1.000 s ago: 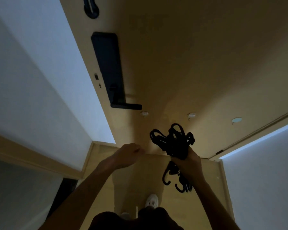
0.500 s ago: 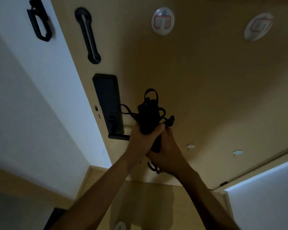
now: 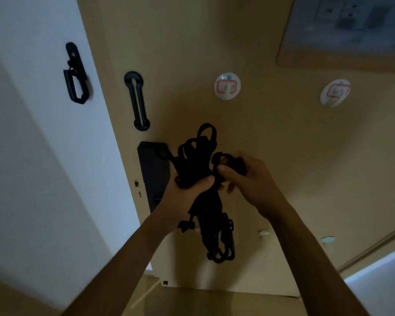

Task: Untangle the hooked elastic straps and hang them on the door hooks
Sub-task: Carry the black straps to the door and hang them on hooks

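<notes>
- Two bare forearms rise from the bottom edge of the frame and meet at its centre.
- The left hand (image 3: pixel 187 192), just left of centre, has its fingers curled tight round the middle of the bundle of black elastic straps (image 3: pixel 196 163). The thumb lies across the bundle's front.
- The right hand (image 3: pixel 249 179), just right of centre, pinches a black hook end (image 3: pixel 221 158) between thumb and forefinger. Its other fingers are curled loosely beneath.
- That hook end sticks out sideways from the bundle's upper right, touching the fingertips.
- The bundle's long axis runs close to vertical in the frame, tilted a little, with its top leaning left.
- Its looped straps point up above the left fist. The rest hangs down below both hands and ends in dangling hooks (image 3: pixel 224 254) at lower centre.
- Behind the hands stands a tan door (image 3: pixel 283 156).
- A black lock plate (image 3: pixel 154 169) sits on the door just left of the bundle, with a black slotted bracket (image 3: pixel 137 101) above it.
- Higher on the door, the centre door hook (image 3: pixel 227 86) is round and white, above the bundle and apart from it. The right-side door hook (image 3: pixel 334 92) looks the same. Both are bare.
- A blurred panel (image 3: pixel 351 30) fills the upper right corner.
- On the white wall (image 3: pixel 32 156) at the left hangs a black latch (image 3: pixel 75 74).
</notes>
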A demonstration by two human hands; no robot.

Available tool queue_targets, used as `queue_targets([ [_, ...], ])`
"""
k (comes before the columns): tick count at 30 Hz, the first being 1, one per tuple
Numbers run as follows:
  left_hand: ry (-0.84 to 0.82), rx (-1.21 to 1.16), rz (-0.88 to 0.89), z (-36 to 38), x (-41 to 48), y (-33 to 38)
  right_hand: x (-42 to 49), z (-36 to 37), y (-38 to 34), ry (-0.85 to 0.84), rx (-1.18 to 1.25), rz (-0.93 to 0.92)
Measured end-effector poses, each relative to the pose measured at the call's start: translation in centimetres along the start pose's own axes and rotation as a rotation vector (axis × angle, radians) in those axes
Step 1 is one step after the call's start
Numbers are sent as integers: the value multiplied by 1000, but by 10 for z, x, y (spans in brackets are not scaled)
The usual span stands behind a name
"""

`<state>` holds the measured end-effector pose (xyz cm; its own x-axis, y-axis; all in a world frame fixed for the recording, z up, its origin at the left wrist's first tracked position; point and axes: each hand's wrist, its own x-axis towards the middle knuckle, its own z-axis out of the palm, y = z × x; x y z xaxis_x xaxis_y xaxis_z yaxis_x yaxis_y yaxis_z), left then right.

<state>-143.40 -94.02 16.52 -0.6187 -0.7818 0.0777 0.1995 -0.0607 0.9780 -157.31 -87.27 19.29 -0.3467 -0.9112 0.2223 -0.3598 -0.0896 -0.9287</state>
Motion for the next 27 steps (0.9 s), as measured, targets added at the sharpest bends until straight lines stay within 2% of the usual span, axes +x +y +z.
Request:
queue_targets([
  [5,101,21,14,-26,5,12,10,-11,-7,139,77,2],
  [12,196,126,79,-43,16,37,27,-24,-38,40,-51,-123],
  [18,100,167,217,-21,28,84,42,-21,-80,-98,-121,-223],
  [23,-81,376,291,-11,42,112,55,-15,-105,-65,-197,-290],
  [27,-73,467,310,-13,53,126,65,-18,-115,-55,-219,-310],
])
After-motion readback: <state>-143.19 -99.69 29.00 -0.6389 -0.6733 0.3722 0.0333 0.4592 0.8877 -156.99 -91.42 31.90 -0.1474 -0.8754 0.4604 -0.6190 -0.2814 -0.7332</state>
